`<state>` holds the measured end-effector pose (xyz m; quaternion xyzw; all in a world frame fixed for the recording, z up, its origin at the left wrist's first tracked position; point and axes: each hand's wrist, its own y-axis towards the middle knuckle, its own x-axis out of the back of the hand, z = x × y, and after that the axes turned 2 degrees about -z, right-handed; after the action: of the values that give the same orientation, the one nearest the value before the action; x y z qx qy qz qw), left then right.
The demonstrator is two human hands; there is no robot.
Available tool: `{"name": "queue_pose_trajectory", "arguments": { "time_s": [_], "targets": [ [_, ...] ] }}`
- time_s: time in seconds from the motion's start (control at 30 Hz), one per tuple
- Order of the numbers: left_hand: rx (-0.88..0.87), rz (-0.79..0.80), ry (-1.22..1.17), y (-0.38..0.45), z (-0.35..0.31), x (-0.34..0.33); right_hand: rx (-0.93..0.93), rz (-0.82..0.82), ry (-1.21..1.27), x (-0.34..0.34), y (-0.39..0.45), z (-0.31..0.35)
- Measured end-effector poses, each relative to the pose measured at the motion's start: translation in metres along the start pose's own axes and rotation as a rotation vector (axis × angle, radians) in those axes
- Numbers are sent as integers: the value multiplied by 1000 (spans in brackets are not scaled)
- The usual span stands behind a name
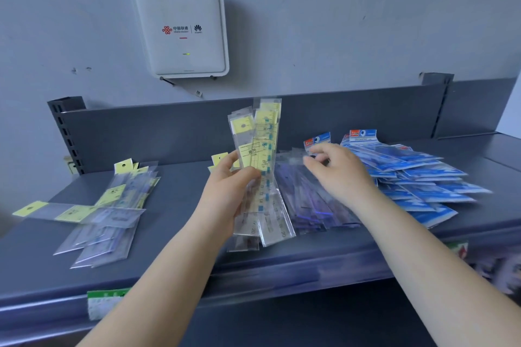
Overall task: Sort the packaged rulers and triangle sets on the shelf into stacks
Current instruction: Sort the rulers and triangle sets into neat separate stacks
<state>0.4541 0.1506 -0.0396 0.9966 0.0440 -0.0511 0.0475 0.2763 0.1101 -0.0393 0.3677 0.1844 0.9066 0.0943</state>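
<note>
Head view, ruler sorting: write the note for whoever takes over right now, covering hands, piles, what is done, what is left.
Left hand grips a fan of yellow-tagged rulers, held upright above the shelf.
Right hand reaches, fingers curled, onto the clear-sleeved pile at centre; whether it pinches a packet cannot be told.
Done: a loose yellow-tagged pile lies on the left.
Left: the blue packets on the right are spread untidily, the centre pile is unsorted, and the held rulers need setting down.

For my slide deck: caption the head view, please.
Left hand holds yellow-tagged rulers upright; right hand reaches into the clear packets.
</note>
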Motion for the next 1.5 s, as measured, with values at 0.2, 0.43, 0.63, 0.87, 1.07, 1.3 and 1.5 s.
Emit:
{"name": "queue_pose_trajectory", "arguments": {
  "time_s": [0.2, 0.43, 0.63, 0.87, 1.07, 1.3, 1.5],
  "targets": [
    [-68, 97, 65, -3, 3, -3, -17, 175, 454, -8, -7, 24],
    [-32, 139, 80, -2, 4, 2, -125, 227, 731, -4, -2, 15],
    [-69, 94, 66, 0, 6, 5, -163, 108, 631, 12, 4, -4],
    [-84, 27, 17, 3, 7, 7, -85, 67, -81, 10, 1, -7],
    [-132, -10, 13, 3, 6, 12, -24, 354, 438, -11, -18, 37],
    [-54, 106, -17, -8, -9, 52, -39, 352, 709, -36, -31, 62],
    [-72, 168, 33, -12, -10, 82, -58, 284, 835, -62, -40, 78]
  ]
}}
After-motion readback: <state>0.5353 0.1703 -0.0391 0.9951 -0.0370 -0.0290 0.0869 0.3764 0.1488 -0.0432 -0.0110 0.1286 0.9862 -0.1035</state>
